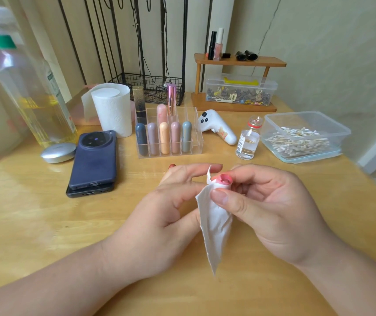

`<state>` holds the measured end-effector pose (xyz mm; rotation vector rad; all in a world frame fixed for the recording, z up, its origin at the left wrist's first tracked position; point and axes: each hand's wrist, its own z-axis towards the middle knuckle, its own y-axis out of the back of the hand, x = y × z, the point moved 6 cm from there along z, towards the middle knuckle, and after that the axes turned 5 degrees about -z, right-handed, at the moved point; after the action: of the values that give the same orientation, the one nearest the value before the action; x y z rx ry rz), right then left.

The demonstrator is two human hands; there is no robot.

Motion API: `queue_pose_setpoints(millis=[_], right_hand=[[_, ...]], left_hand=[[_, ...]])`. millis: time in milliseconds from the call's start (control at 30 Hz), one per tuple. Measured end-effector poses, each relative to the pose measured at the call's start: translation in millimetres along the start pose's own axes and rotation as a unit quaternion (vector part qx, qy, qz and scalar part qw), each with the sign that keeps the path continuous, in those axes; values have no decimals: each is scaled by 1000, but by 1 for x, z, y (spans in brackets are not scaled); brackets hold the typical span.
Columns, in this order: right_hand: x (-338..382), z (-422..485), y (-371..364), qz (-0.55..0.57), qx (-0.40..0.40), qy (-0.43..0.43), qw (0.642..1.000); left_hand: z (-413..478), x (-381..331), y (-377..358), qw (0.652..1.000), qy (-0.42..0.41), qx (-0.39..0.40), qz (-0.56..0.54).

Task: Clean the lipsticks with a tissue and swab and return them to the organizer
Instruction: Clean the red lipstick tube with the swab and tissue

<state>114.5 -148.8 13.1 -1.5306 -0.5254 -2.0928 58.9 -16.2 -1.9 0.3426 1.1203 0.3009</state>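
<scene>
- The right hand pinched the lipstick between the thumb and curled fingers. The open pink end was turned up toward the person, presumably to keep the soiled rim in sight during wiping.
- The tissue was wrapped round the lipstick barrel and trapped under the right thumb. Its free tail hung down between the two hands.
- The left hand lay just beside the tissue with its fingers largely extended and the index fingertip against the raised upper corner. Whether its thumb pinched the tissue edge could not be told. The pose suggested it was steadying or feeding the tissue.
- The lipstick was therefore held above the bench, in front of the organizer and not in it.
- The organizer stood beyond the hands. Five stored lipsticks filled its front row, and the compartments at its right side appeared vacant, leaving a return slot within reach.
- The small bottle of clear liquid stood uncapped to the right of the organizer, with the open swab box just beside it. Both were judged to be staged for the swab step, not yet begun.
- The tissue roll stood upright to the left of the organizer as the supply.
</scene>
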Motion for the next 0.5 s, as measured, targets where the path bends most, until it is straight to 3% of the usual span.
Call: queue_pose_setpoints(millis=[133,233,433,500], right_hand=[[2,-1,-4,-2,-15,19,1000],[0,-2,-6,1,-22,13,1000],[3,0,-4,81,-20,-29,996],[9,0,-9,112,-9,-24,993]], left_hand=[[0,2,5,996,-10,-79,-39],[-1,5,5,991,1,-96,-94],[2,1,0,996,18,32,-81],[3,1,-1,998,19,43,-50]])
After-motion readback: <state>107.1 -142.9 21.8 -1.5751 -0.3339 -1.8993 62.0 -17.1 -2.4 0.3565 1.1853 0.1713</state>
